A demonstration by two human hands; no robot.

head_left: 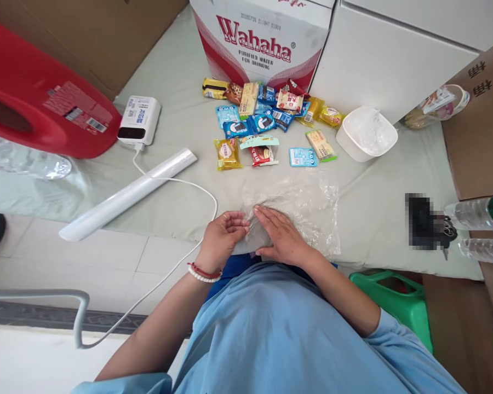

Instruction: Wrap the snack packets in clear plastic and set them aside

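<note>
A clear, crinkled plastic bag (318, 210) lies spread at the front edge of the cloth-covered surface. My left hand (225, 235) is at the bag's left side, fingers curled toward the thumb, pinching its edge. On the bag, my right hand (283, 238) lies flat with its fingers stretched out. Between the two hands the plastic looks greyish; whether anything is inside I cannot make out. Beyond the bag sit small wrapped snacks, among them a yellow packet (228, 154), a red packet (263, 153), a light blue packet (303, 157) and a green-and-cream packet (321, 145).
More snacks (263, 121) are heaped before a Wahaha carton (267, 38). A white tub (367, 134) holding crumpled plastic stands right. Left are a white roll (127, 194), a white device (139, 120) with a cable, and a red jug (45, 93). Bottles (472, 213) lie far right.
</note>
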